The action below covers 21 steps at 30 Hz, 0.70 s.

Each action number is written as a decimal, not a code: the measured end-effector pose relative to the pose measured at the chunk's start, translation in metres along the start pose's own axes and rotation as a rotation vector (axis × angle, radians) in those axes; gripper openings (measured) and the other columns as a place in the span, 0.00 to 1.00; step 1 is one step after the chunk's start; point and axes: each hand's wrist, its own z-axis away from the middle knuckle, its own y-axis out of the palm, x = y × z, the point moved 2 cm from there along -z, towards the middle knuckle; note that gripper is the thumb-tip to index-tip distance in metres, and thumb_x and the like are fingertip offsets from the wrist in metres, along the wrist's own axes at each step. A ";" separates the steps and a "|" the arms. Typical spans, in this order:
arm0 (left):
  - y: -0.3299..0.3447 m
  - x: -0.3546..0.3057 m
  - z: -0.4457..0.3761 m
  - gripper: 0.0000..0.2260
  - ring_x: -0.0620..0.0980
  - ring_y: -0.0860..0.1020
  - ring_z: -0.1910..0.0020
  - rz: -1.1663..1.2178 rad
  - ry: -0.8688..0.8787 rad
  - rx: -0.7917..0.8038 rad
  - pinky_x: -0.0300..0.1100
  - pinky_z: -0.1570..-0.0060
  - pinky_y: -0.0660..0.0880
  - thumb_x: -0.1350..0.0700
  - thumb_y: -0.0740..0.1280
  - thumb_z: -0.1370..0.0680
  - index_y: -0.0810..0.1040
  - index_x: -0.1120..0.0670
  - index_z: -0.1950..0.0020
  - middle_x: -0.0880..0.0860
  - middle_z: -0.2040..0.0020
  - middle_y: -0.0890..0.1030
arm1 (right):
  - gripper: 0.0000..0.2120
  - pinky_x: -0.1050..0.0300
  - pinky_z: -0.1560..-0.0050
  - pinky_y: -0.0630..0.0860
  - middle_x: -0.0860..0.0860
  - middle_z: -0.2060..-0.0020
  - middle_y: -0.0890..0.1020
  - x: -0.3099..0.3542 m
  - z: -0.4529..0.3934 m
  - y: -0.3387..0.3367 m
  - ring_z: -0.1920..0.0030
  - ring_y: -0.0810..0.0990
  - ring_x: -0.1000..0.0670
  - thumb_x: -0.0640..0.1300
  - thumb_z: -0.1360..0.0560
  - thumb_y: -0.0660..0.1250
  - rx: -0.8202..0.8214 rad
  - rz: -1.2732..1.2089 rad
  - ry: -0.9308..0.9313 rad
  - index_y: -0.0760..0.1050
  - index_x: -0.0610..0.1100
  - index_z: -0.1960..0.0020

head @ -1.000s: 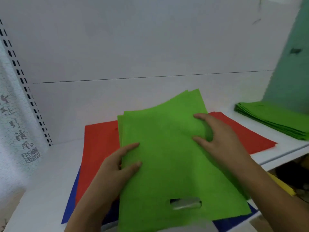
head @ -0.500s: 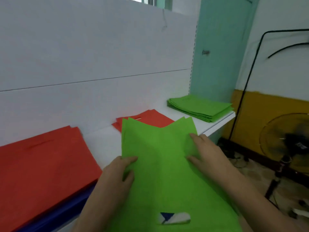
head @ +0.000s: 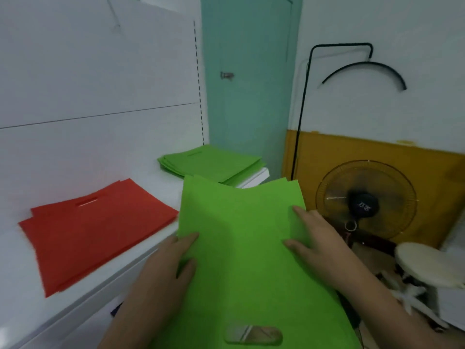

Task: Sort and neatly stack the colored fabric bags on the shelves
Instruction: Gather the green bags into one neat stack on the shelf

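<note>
The person holds a small bundle of bright green fabric bags (head: 241, 250) out in front, off the edge of the white shelf (head: 22, 293). The bags are flat, matte and felt-like, their far corners fanned slightly apart, with an oval handle slot cut near the close end. The left hand (head: 163, 270) grips the bundle's left edge, thumb on top. The right hand (head: 317, 245) holds the right edge, fingers spread flat over the cloth. On the shelf lie a loose stack of red bags (head: 100, 227), one showing its handle slit, and farther along a tidy pile of green bags (head: 211, 162). A standing fan (head: 364, 202) stands beyond.
</note>
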 end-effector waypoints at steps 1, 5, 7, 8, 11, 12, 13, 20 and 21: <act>0.008 -0.003 -0.010 0.22 0.48 0.70 0.37 -0.015 0.005 0.016 0.45 0.34 0.66 0.56 0.62 0.22 0.64 0.43 0.29 0.50 0.32 0.70 | 0.35 0.63 0.39 0.64 0.54 0.37 0.67 -0.011 -0.004 0.003 0.43 0.65 0.59 0.49 0.25 0.68 0.004 -0.016 0.025 0.54 0.49 0.24; 0.036 -0.010 -0.056 0.22 0.45 0.70 0.41 -0.033 0.040 0.036 0.40 0.37 0.66 0.57 0.63 0.22 0.65 0.46 0.29 0.49 0.36 0.71 | 0.36 0.64 0.40 0.63 0.57 0.39 0.65 -0.048 -0.035 0.013 0.43 0.64 0.60 0.49 0.25 0.68 0.029 -0.038 0.064 0.52 0.50 0.24; 0.049 -0.011 -0.085 0.22 0.39 0.71 0.49 -0.019 0.062 0.025 0.35 0.47 0.67 0.57 0.64 0.23 0.66 0.47 0.29 0.45 0.43 0.72 | 0.36 0.63 0.39 0.64 0.56 0.37 0.66 -0.064 -0.063 0.013 0.43 0.65 0.59 0.49 0.25 0.68 0.014 -0.034 0.050 0.52 0.50 0.24; 0.056 -0.011 -0.101 0.21 0.37 0.71 0.52 -0.023 0.074 0.021 0.31 0.51 0.66 0.56 0.64 0.23 0.67 0.47 0.30 0.43 0.46 0.71 | 0.36 0.62 0.38 0.64 0.55 0.36 0.65 -0.071 -0.080 0.011 0.42 0.65 0.59 0.49 0.25 0.67 0.009 -0.024 0.037 0.52 0.50 0.24; 0.074 -0.012 -0.154 0.21 0.37 0.72 0.53 -0.032 0.101 -0.008 0.26 0.53 0.66 0.50 0.62 0.25 0.69 0.48 0.31 0.41 0.50 0.72 | 0.36 0.59 0.35 0.64 0.54 0.34 0.64 -0.089 -0.137 0.005 0.36 0.67 0.55 0.49 0.24 0.67 -0.008 0.037 -0.021 0.51 0.49 0.23; 0.080 -0.012 -0.173 0.22 0.41 0.73 0.49 -0.034 0.098 -0.031 0.27 0.48 0.66 0.50 0.63 0.25 0.69 0.48 0.31 0.44 0.46 0.73 | 0.36 0.59 0.35 0.63 0.54 0.34 0.64 -0.095 -0.160 0.003 0.35 0.67 0.54 0.49 0.24 0.67 -0.013 0.050 -0.034 0.50 0.49 0.23; 0.086 -0.011 -0.194 0.21 0.48 0.73 0.43 -0.039 0.077 -0.056 0.30 0.43 0.65 0.52 0.65 0.24 0.68 0.48 0.31 0.48 0.42 0.74 | 0.36 0.59 0.35 0.63 0.54 0.35 0.64 -0.101 -0.182 0.001 0.35 0.67 0.53 0.49 0.25 0.67 -0.016 0.060 -0.048 0.51 0.49 0.23; 0.110 -0.005 -0.295 0.23 0.54 0.66 0.31 -0.050 -0.107 -0.129 0.41 0.33 0.59 0.56 0.66 0.23 0.65 0.48 0.29 0.57 0.29 0.67 | 0.36 0.67 0.41 0.60 0.51 0.36 0.67 -0.129 -0.327 0.000 0.36 0.67 0.52 0.49 0.25 0.68 0.013 0.075 -0.197 0.54 0.47 0.24; 0.111 -0.004 -0.303 0.23 0.54 0.65 0.30 -0.060 -0.144 -0.145 0.40 0.33 0.58 0.54 0.65 0.23 0.66 0.48 0.29 0.57 0.28 0.66 | 0.36 0.69 0.42 0.59 0.51 0.35 0.67 -0.130 -0.343 0.004 0.35 0.67 0.52 0.49 0.25 0.68 0.028 0.054 -0.210 0.54 0.47 0.24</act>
